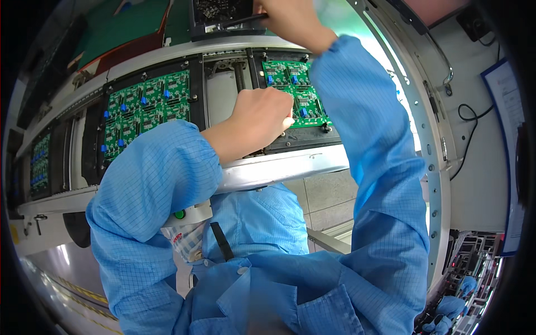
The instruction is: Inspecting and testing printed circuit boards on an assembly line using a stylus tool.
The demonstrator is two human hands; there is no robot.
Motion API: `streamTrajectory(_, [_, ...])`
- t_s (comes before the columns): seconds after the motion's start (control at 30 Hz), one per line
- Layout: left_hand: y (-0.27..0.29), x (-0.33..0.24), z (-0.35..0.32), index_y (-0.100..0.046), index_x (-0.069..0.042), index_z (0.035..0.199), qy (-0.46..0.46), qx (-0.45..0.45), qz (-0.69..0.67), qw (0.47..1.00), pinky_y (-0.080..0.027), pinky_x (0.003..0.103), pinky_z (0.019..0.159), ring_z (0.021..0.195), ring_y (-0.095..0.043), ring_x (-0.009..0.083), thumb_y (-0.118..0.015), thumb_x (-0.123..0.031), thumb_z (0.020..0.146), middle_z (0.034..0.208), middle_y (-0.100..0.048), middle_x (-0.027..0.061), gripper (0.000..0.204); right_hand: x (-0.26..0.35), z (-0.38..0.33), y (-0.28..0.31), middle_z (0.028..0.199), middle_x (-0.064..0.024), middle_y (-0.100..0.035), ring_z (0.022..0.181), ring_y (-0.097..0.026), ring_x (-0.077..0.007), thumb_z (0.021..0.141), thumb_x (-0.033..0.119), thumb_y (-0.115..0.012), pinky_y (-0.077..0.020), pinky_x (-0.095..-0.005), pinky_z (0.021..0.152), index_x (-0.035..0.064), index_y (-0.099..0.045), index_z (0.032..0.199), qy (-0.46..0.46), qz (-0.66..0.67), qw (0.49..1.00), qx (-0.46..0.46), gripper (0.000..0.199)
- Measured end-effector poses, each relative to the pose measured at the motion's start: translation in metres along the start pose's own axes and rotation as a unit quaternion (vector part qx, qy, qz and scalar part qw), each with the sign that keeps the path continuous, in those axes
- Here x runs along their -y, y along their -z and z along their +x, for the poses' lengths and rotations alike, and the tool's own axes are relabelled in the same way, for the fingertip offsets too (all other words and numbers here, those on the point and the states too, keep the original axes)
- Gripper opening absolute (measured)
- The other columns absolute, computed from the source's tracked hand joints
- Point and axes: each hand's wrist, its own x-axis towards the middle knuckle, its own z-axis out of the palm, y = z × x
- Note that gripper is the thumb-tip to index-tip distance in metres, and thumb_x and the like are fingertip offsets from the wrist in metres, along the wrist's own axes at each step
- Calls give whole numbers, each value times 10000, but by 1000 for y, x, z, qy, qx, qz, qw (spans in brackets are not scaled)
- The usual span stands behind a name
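My left hand [258, 121] is curled with its fingertips pressed on the near green circuit board [297, 95], which lies in a black carrier [304, 140] on a conveyor line. What the fingers pinch, if anything, is hidden. My right hand [290, 19] reaches past the line to a black tray of small parts [215, 14] and touches a thin dark rod-like piece [243, 21] at its edge. Both arms wear blue sleeves.
A second green board panel [146, 109] rides in a carrier to the left, and a third [40, 162] sits farther left. The conveyor's metal rail [279, 170] runs along the near side. A metal frame [432, 139] with a cable stands at right.
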Motion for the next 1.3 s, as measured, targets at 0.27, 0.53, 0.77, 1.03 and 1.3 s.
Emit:
streamTrajectory(0.27, [1, 3, -3, -720, -120, 840, -21, -26, 16, 999, -528, 388, 640, 749, -698, 241, -700, -314, 863, 768, -713, 49, 196, 8, -105, 58, 895, -68, -719, 767, -685, -289, 759, 91, -729, -528, -400, 660, 105, -691, 960, -76, 184, 978, 56, 205])
streamTrajectory(0.53, [5, 3, -2, -729, -118, 845, -18, 10, 17, 1000, -537, 385, 662, 769, -705, 241, -722, -304, 848, 790, -723, 50, 187, 8, -172, 75, 845, -97, -722, 708, -676, -244, 765, 96, -779, -512, -353, 640, 90, -731, 995, -141, 297, 913, 243, 234])
streamTrajectory(0.77, [7, 1, 0, -732, -112, 865, -22, 25, 23, 999, -542, 386, 670, 773, -708, 242, -736, -300, 842, 811, -730, 55, 189, 10, -186, 64, 786, -131, -692, 674, -668, -288, 754, 182, -798, -516, -369, 630, 99, -734, 983, -157, 263, 918, 251, 252])
streamTrajectory(1.03, [7, 4, -2, -725, -107, 872, -20, 19, 20, 999, -540, 379, 656, 750, -706, 245, -729, -309, 852, 800, -730, 56, 203, 14, -181, 67, 822, -127, -706, 720, -690, -295, 770, 191, -783, -540, -371, 666, 94, -732, 998, -139, 244, 925, 256, 253])
streamTrajectory(1.3, [15, 4, -27, -718, -108, 873, 6, -9, 26, 1000, -537, 377, 640, 735, -703, 246, -729, -311, 849, 781, -725, 53, 204, 29, -169, 67, 863, -127, -710, 788, -700, -308, 783, 178, -751, -550, -378, 708, 94, -718, 1007, -93, 240, 933, 251, 241])
